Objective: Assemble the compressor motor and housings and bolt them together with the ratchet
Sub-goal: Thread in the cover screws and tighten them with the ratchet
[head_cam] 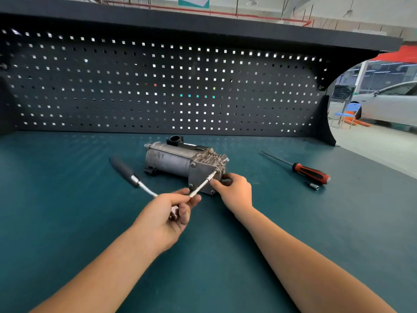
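The grey compressor (173, 161) lies on its side on the teal bench, its square end housing (202, 177) facing me with bolts at its corners. My left hand (165, 219) grips the head of the ratchet (130, 177), whose black handle points away to the left. A thin silver extension bar (203, 183) runs from that hand up to the upper right bolt of the end housing. My right hand (234, 192) pinches the far end of the bar beside the housing.
A red and black screwdriver (309, 172) lies to the right on the bench, with a small loose socket (314, 186) in front of it. A dark pegboard wall (158, 86) closes the back. The bench edge (372, 154) runs off at the right.
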